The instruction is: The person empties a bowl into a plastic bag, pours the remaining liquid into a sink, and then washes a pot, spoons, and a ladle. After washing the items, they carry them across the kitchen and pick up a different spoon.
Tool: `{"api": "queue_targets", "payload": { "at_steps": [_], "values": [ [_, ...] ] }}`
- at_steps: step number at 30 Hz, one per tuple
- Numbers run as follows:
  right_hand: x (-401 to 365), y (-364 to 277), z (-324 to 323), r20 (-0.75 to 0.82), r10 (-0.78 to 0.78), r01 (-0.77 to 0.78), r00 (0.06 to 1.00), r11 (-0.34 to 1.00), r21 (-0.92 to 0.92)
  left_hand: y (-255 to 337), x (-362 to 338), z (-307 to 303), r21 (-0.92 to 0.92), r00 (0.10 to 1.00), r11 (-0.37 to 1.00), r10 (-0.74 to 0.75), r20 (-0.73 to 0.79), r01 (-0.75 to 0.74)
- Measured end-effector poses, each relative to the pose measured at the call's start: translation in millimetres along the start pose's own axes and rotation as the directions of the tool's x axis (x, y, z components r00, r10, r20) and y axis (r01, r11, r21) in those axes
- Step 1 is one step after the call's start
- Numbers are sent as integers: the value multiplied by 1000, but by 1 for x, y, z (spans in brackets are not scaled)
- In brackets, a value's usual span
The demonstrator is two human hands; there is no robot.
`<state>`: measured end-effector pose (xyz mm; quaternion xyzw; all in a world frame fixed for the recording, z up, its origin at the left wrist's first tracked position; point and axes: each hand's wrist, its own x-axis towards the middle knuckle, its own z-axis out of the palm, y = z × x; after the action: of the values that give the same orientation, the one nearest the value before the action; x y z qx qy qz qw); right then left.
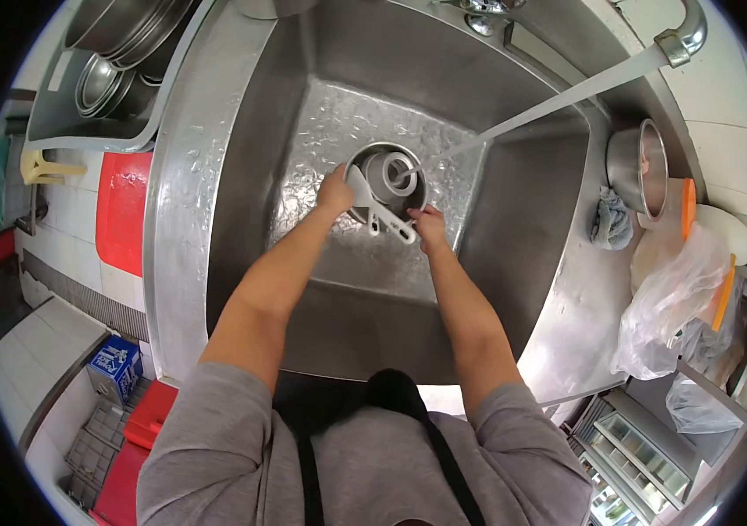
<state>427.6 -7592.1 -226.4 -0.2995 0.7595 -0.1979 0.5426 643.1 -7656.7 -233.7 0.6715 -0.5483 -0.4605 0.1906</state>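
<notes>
A round metal bowl (420,167) is in the sink (514,219), held between my two hands. My left hand (336,190) is closed on its left rim, and my right hand (429,226) grips it at the lower right. A stream of water (531,114) runs from the tap (685,39) toward the bowl. Inside the bowl is a pale round cup (380,180) with a white ring-shaped rim. A white flat-headed utensil (359,186) lies across the bowl, its holed handle (395,226) sticking out over the near rim beside a second, shorter white handle (373,226).
A grey tub (93,143) of metal pans stands at the upper left. On the right ledge are a metal pot (628,171), a wet cloth (612,219) and plastic bags (667,298). A red lid-like panel (124,210) is left of the sink.
</notes>
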Motion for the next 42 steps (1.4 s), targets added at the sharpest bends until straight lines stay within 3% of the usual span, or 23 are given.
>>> {"api": "queue_targets", "payload": {
  "at_steps": [1,2,4,5,6,8,10,12,13,14,17,18,20,21,22,23,24,28,32,35,38,41,42],
  "values": [
    [7,4,1,-121,-110,145,986,931,334,5,6,-3,14,998,998,54,13,-55],
    [9,5,2,-266,-162,296,950,737,607,24,7,-15,18,998,998,54,10,-54],
    [-45,-73,-9,-304,-110,321,946,436,841,72,0,-42,-26,961,999,53,271,-47],
    [-57,-98,-14,-372,-39,355,927,403,844,78,9,-41,-25,960,998,59,273,-54],
    [-61,-109,-24,-349,-247,426,904,439,791,83,18,-39,-140,969,990,13,245,23],
    [-71,-132,-31,-459,-236,512,857,498,700,108,15,-36,-258,975,963,-25,221,83],
    [-82,-153,-33,-634,-632,877,447,448,171,166,-12,-34,-470,980,881,-48,-194,-50],
    [-110,-177,-34,-606,-741,859,291,481,-175,189,-18,-24,-489,977,871,-67,-201,-41],
    [-128,-190,-35,-566,-787,766,247,516,-383,197,-20,-19,-505,974,863,-99,-204,-18],
    [-134,-195,-35,-568,-789,767,236,510,-390,200,-19,-12,-509,975,861,-89,-204,-28],
    [-142,-208,-39,-401,-897,704,184,405,-583,201,-14,8,-821,992,562,-10,-127,-99],
    [-144,-213,-39,-402,-900,707,168,394,-587,189,-4,24,-823,991,557,2,-136,-114],
    [-148,-223,-38,-253,-955,664,157,292,-689,158,20,64,-887,916,370,380,-129,-278],
    [-150,-228,-39,-206,-966,645,153,256,-720,172,10,49,-885,911,366,389,-134,-287],
    [-153,-234,-40,-209,-968,644,142,251,-723,198,-15,20,-464,836,706,523,-168,-535],
    [-158,-241,-41,-172,-972,616,162,236,-752,219,-30,-1,120,755,764,645,-116,-634],
    [-160,-246,-41,-137,-973,586,186,221,-780,230,-38,-9,334,718,709,685,-121,-621],
    [-150,-264,-44,-52,-991,526,125,111,-844,278,-46,-20,652,683,689,642,-348,-316],
    [-145,-291,-47,100,-986,542,135,-11,-841,308,-40,-27,759,633,649,563,-531,60],
    [-141,-303,-48,237,-959,520,156,-124,-845,282,-13,-22,592,692,748,598,-405,-300],
    [-141,-308,-53,350,-915,587,203,-172,-791,241,38,-2,84,719,761,638,-276,-643],
    [-140,-303,-59,269,-946,648,182,-91,-756,210,73,23,-299,680,612,682,-269,-732],
    [-135,-295,-59,40,-987,661,156,74,-747,217,60,14,-300,683,614,678,-272,-730]
  ]
}}
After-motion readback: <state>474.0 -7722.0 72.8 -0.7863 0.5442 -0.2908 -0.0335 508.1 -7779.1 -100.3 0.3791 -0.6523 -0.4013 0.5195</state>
